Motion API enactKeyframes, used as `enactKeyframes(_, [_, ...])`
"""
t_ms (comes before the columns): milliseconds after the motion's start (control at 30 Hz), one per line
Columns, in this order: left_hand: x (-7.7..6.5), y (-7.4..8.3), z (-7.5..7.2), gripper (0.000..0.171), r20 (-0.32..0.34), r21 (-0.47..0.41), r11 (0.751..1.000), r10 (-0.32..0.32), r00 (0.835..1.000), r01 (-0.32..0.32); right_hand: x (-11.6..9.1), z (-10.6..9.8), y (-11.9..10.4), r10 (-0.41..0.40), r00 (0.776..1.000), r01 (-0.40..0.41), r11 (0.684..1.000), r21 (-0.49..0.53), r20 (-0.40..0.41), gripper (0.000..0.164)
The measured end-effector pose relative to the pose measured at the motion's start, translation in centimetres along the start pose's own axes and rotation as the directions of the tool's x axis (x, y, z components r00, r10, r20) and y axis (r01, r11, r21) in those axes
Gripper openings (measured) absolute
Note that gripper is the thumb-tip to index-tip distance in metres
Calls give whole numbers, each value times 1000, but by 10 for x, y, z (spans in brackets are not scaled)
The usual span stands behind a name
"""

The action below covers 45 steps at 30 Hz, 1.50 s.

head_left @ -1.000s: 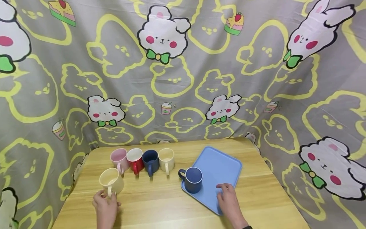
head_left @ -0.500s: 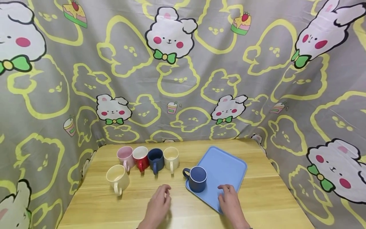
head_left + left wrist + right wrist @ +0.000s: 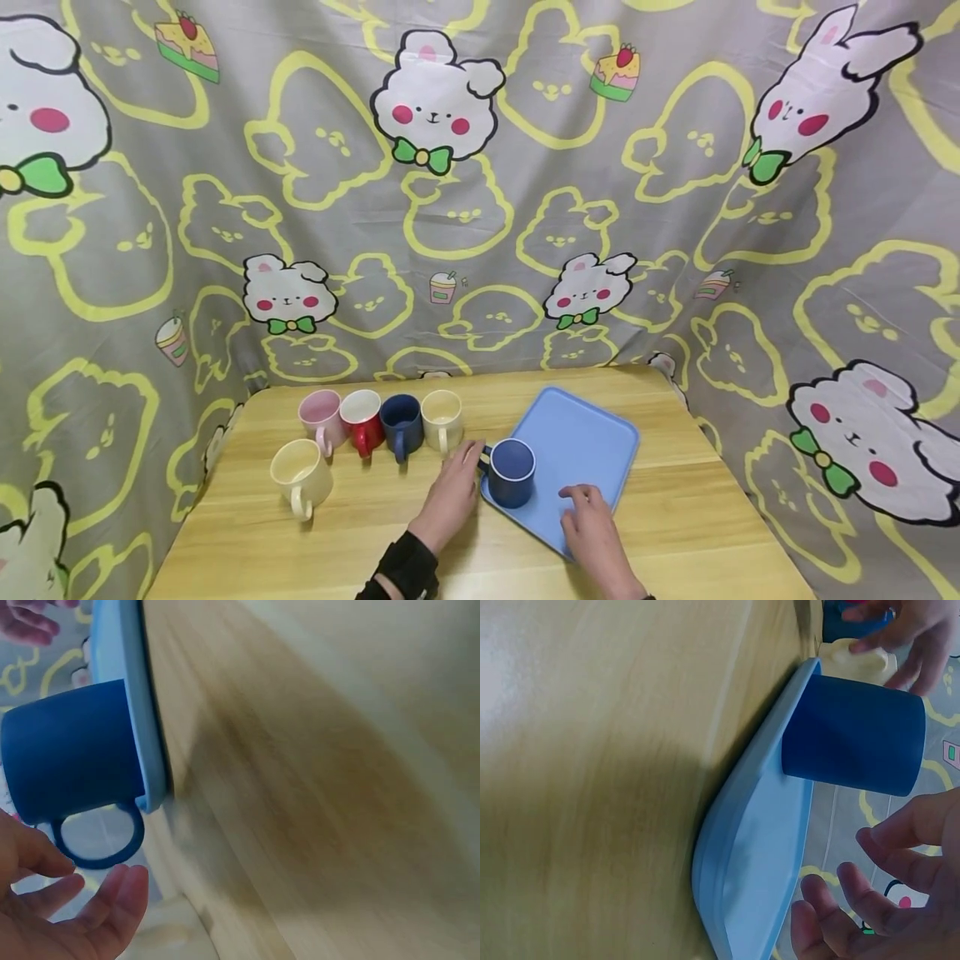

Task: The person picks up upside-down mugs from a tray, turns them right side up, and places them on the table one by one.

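Note:
A dark blue mug [image 3: 513,488] stands upright on the left corner of a light blue tray [image 3: 581,442], its handle pointing left. My left hand [image 3: 450,493] has its fingertips right at that handle. In the left wrist view the thumb and fingers are spread beside the handle [image 3: 107,862], not curled round it. My right hand [image 3: 594,533] hovers over the tray's front right edge with loosely bent fingers and holds nothing; the right wrist view shows a gap between it and the mug. A cream mug [image 3: 302,473] stands alone at the left of the table.
Along the back left is a row of mugs: pink [image 3: 322,419], red with white inside [image 3: 363,423], dark blue [image 3: 402,427] and cream [image 3: 442,419]. The wooden table [image 3: 360,542] is enclosed by a patterned grey curtain [image 3: 480,333] at the back and sides.
My left hand let go of the front cream mug, then moved right across the table to the handle of the dark blue mug on the tray. The right hand stays nearly still.

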<state>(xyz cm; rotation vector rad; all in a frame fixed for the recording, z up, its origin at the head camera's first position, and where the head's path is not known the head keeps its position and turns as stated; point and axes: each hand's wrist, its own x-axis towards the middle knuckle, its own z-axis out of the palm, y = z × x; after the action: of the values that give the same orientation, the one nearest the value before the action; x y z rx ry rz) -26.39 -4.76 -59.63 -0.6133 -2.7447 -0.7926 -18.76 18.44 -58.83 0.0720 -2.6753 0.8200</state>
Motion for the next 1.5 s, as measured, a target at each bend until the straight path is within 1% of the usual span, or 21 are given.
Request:
enactKeyframes(133, [8,1,9,44,4,50,999,14,1000,-14,-2,3,-1,30,999,-30,1000,2,29,21])
enactKeyframes(267, [8,-1,13,33,-40,65,998,14,999,-11,-3,4,-2,58,996,-58,998,1,63,20])
enactKeyframes(333, [8,-3,13,27,-66,68,997,28,997,-24,-3,5,-1,67,995,-67,998,-2,76,20])
enactKeyframes(467, [9,-6,11,17,-100,54,992,121,988,-116,-3,4,0,83,995,-83,996,-17,58,20])
enactKeyframes(533, [10,-7,12,11,-97,49,985,167,981,-163,-2,4,1,89,995,-88,996,-20,51,20])
enactKeyframes(600, [10,-8,14,7,-92,65,979,198,976,-192,-1,5,2,95,994,-94,995,-20,56,20])
enactKeyframes(700, [9,-8,18,7,-104,120,970,224,969,-211,1,5,2,105,992,-105,994,-12,64,20])
enactKeyframes(833, [2,-8,25,9,-149,169,967,217,965,-192,1,7,1,113,993,-113,994,-3,47,20])
enactKeyframes(900, [-3,-9,29,8,-180,132,978,186,966,-163,0,7,1,100,995,-100,995,10,29,21])
enactKeyframes(1000, [-10,-8,33,7,-227,11,993,115,967,-115,-2,8,1,81,997,-81,996,33,14,22])
enactKeyframes(1033, [-11,-7,33,5,-227,-48,994,84,970,-97,-2,8,1,76,997,-77,996,41,12,22])
enactKeyframes(1100, [-13,-4,32,2,-208,-160,985,27,978,-61,-3,8,1,75,997,-75,996,45,13,23])
enactKeyframes(1167, [-14,1,29,5,-165,-268,963,-31,986,-14,-3,7,2,86,996,-86,995,50,16,23])
enactKeyframes(1233, [-14,7,25,10,-92,-369,928,-93,991,53,-3,7,3,99,995,-101,994,52,30,23])
enactKeyframes(1267, [-14,10,23,12,-49,-434,897,-119,992,86,-3,7,3,105,994,-107,993,55,39,24])
enactKeyframes(1300, [-14,13,21,14,-2,-501,856,-146,989,126,-3,7,3,113,992,-116,991,60,48,24])
enactKeyframes(1333, [-14,16,19,15,55,-584,794,-169,984,169,-3,7,3,120,991,-124,990,66,55,24])
enactKeyframes(1367, [-14,20,17,17,113,-668,714,-185,976,212,-3,7,3,125,990,-129,989,70,65,24])
enactKeyframes(1400, [-14,23,15,18,177,-742,616,-201,963,265,-3,7,2,124,990,-129,989,75,69,24])
enactKeyframes(1467, [-15,30,12,19,302,-853,373,-218,928,365,-3,7,1,118,991,-124,988,89,65,23])
enactKeyframes(1500, [-15,34,11,19,350,-873,274,-221,910,403,-2,6,0,114,992,-119,988,94,59,23])
